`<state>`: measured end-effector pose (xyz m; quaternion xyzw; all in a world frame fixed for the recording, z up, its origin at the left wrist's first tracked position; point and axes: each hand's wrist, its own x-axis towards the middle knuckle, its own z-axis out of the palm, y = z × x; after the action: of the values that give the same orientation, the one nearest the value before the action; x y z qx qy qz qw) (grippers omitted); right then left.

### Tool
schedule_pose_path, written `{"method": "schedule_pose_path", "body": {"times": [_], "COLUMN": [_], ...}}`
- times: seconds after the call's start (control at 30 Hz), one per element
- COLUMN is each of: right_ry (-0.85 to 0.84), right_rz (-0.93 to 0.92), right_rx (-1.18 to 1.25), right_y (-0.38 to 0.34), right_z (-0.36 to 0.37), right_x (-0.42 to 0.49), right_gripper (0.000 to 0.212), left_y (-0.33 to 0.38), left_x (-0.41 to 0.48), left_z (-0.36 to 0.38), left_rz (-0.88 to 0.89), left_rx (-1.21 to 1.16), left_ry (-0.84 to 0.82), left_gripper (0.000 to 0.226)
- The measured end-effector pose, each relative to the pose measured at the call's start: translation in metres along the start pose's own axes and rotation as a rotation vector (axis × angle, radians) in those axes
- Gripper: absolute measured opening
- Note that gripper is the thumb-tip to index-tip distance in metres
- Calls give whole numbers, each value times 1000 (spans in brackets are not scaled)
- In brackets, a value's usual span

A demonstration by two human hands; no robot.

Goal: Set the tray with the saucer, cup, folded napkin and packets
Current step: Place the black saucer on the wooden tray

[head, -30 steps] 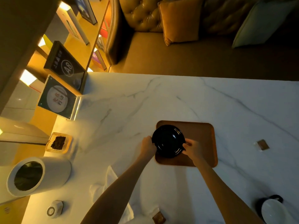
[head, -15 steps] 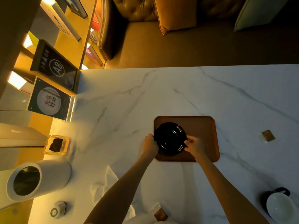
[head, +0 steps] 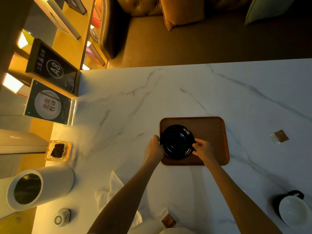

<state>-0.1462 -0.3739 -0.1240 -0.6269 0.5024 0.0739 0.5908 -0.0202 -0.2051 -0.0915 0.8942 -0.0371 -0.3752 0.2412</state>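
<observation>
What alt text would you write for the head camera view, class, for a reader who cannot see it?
Two bare hands, left hand and right hand, grip a black saucer by its opposite edges on the left part of a brown tray on a marble table. A cup, a white napkin and two packets lie off the tray.

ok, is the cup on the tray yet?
No, the cup sits on the table near the right edge, well clear of the tray, which holds only the saucer.
</observation>
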Motion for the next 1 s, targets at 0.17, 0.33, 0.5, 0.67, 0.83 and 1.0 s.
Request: {"method": "schedule_pose_path", "body": {"times": [0.17,0.33,0.5,0.67,0.83,1.0], "right_ry": [-24,-23,-43,-28,83,143], "right_rz": [-8,10,72,33,-137,-246], "right_rx": [-3,-8,11,-86,-224,-337], "right_y": [-1,-1,-9,-16,-14,4], "right_z": [-2,-1,-1,-8,-27,-34], "right_x": [2,1,-3,-23,-69,-127], "right_gripper": [42,43,45,45,38,41], "left_y": [-3,-3,-2,-12,-32,-50], "left_x": [1,3,-2,-20,-50,-92], "left_z": [1,-1,-6,-16,-33,-45], "left_rz": [9,16,3,-14,47,184], "left_rx": [-11,23,44,115,205,316], "left_ry": [4,-10,-30,-75,-38,42], "left_gripper": [17,18,17,24,33,39]}}
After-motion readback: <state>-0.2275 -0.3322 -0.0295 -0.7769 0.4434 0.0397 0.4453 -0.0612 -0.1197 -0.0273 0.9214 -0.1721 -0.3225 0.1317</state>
